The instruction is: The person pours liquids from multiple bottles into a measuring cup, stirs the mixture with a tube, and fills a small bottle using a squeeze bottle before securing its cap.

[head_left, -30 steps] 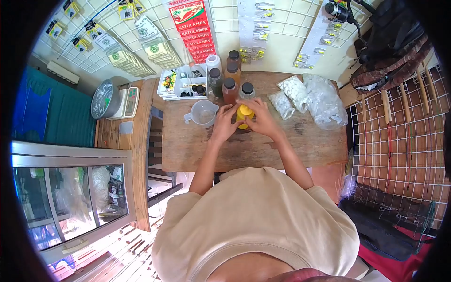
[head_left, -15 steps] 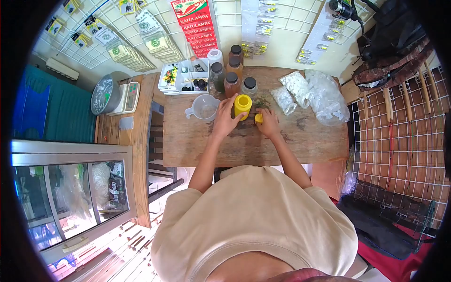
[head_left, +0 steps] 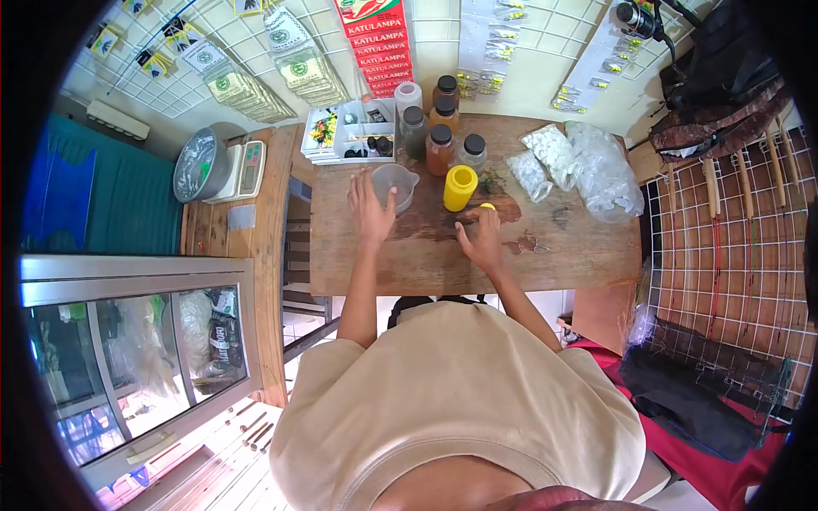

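Note:
My left hand (head_left: 370, 211) is at the left side of a clear plastic measuring cup (head_left: 404, 192), fingers spread over where its handle was and thumb against the near side. The handle is hidden under the hand. A yellow bottle (head_left: 460, 189) without its cap stands upright on the wooden table (head_left: 409, 264), touched by neither hand. My right hand (head_left: 484, 244) rests on the tabletop with thumb held apart, its fingertips at a small yellow cap (head_left: 487, 206). Wet-looking dark patches mark the wood around the bottle.
Behind the yellow bottle stand several dark-capped bottles (head_left: 440, 153) of coloured liquid. A white compartment tray (head_left: 341, 157) sits to their left, plastic bags (head_left: 601, 175) to the right. Farther left are a scale (head_left: 249, 170) and a grey bowl (head_left: 201, 166). Packets hang on the wall grid.
My left hand has let go of the yellow bottle and moved left to the measuring cup. My right hand's thumb has opened away from the yellow cap. The view has shifted slightly.

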